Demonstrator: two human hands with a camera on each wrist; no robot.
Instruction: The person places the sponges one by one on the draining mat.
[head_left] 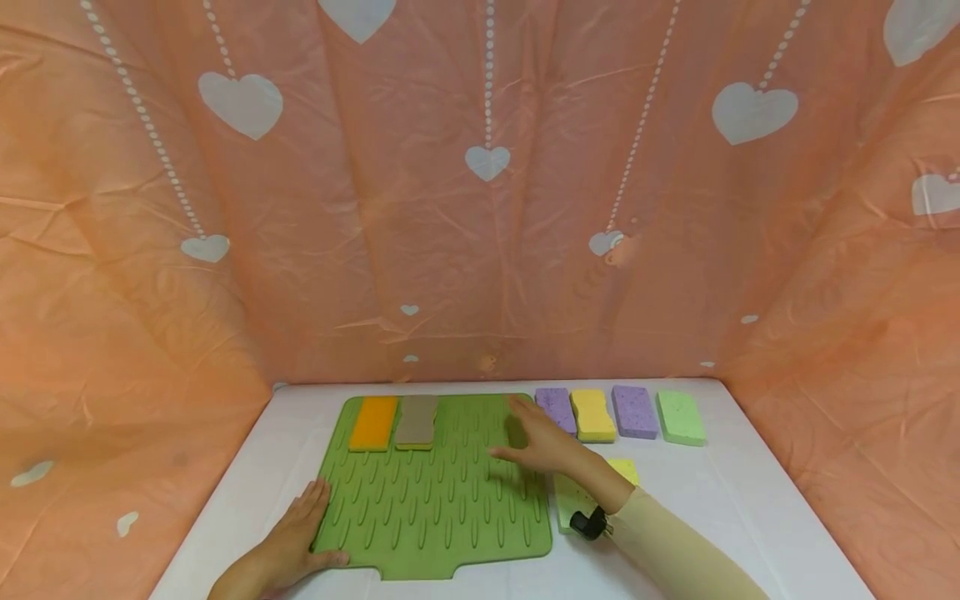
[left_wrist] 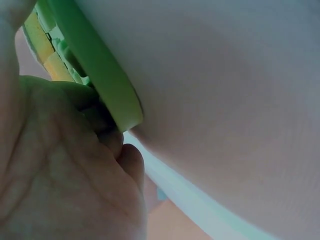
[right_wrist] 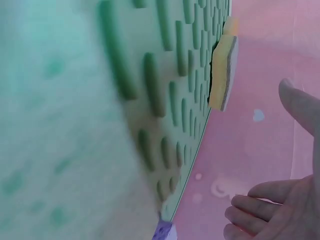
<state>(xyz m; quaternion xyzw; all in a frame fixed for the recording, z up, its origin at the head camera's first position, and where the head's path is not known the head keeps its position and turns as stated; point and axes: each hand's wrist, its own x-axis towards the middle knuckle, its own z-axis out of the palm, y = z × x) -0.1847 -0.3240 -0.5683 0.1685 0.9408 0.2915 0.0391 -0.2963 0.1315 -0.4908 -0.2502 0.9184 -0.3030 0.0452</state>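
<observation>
A green ridged mat (head_left: 435, 500) lies flat on the white table. On its back left part sit an orange sponge (head_left: 372, 423) and a grey-topped sponge (head_left: 416, 421) with a yellow underside (right_wrist: 220, 75), side by side. My left hand (head_left: 288, 537) rests along the mat's left edge, fingers extended and thumb at the front left corner; the left wrist view shows its palm (left_wrist: 65, 165) against the mat's green rim (left_wrist: 100, 70). Over the mat's right part hovers my right hand (head_left: 543, 442), thumb and fingers spread, holding nothing.
Right of the mat stands a row: a purple sponge (head_left: 553, 408), a yellow sponge (head_left: 592, 415), another purple sponge (head_left: 634, 412) and a green sponge (head_left: 681, 417). Under my right forearm lie a pale green sponge (head_left: 567, 508) and a yellow one (head_left: 624, 469), partly hidden. Orange curtains (head_left: 487, 275) enclose the table.
</observation>
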